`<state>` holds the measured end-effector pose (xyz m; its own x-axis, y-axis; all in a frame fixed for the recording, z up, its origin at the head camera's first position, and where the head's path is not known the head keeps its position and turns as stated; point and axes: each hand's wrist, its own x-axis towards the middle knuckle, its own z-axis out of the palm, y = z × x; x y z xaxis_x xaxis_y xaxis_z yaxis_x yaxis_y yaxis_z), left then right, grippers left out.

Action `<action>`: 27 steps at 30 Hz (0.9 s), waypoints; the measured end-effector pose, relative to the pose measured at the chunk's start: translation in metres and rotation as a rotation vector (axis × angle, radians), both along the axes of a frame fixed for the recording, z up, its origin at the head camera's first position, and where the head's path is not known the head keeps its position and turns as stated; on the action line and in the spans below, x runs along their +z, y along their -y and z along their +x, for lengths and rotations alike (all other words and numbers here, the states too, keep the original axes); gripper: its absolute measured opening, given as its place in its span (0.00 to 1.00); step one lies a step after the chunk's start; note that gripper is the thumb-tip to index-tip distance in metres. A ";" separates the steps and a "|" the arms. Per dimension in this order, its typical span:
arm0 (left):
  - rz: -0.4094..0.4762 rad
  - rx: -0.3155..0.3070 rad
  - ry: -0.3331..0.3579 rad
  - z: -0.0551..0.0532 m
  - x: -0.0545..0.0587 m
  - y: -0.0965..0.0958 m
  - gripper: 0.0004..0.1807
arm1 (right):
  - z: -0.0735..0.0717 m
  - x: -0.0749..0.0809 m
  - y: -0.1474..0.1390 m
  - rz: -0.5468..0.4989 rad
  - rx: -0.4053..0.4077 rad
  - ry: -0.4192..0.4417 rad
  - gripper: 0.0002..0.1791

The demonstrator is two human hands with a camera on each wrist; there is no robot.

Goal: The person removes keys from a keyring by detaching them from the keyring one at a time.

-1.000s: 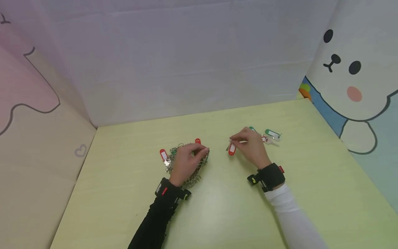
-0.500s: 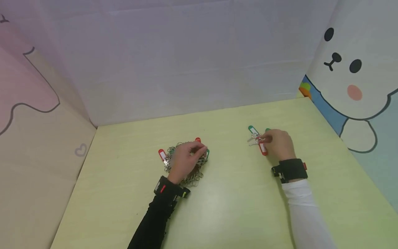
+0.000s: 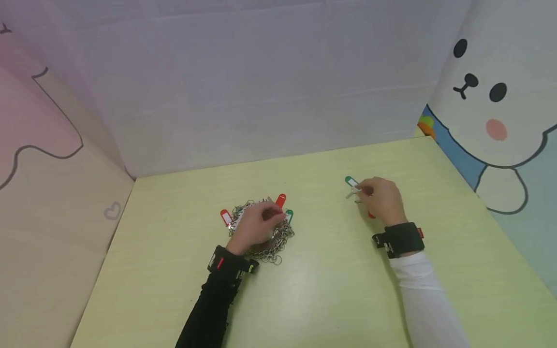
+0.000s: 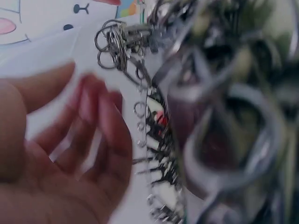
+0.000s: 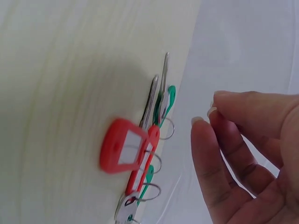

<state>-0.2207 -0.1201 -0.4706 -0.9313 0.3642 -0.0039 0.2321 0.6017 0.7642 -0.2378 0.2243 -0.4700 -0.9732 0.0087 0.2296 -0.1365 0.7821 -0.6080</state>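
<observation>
1. Since a second ago, the right hand (image 3: 385, 200) has shifted toward 3 o'clock, to the small key cluster (image 5: 145, 159).
2. From there, the ring-and-key pile (image 3: 275, 245) lies between 8 and 9, under the nearer left hand (image 3: 255, 226); its far red tag (image 3: 280, 200) points to 1.
3. Both hands look unladen: right fingertips nearly meeting, left thumb slightly apart.
4. Flat plastic tags, shiny wire rings, slim metal keys.

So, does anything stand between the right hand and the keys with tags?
Nothing visible: in the right wrist view, only a gap shows between the right hand and the tagged keys. From the head view, the hand partly covers them.
</observation>
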 end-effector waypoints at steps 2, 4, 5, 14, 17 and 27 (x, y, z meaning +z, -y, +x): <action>-0.075 0.092 -0.014 0.001 0.001 -0.001 0.12 | 0.000 0.001 0.004 -0.003 0.008 -0.003 0.09; -0.133 0.138 0.011 0.003 0.001 -0.004 0.17 | 0.000 0.001 0.007 0.003 0.025 -0.001 0.09; -0.151 0.144 0.038 0.004 0.000 -0.006 0.21 | -0.001 0.000 0.009 0.007 0.035 0.000 0.09; -0.011 0.014 0.180 0.009 -0.004 -0.015 0.31 | 0.000 -0.006 0.049 0.074 0.198 0.020 0.10; 0.109 -0.017 0.201 0.009 0.000 -0.014 0.28 | 0.008 -0.009 0.072 0.111 0.367 0.089 0.20; 0.274 -0.145 0.161 0.009 0.008 -0.018 0.25 | 0.028 -0.018 0.115 0.122 0.634 0.109 0.18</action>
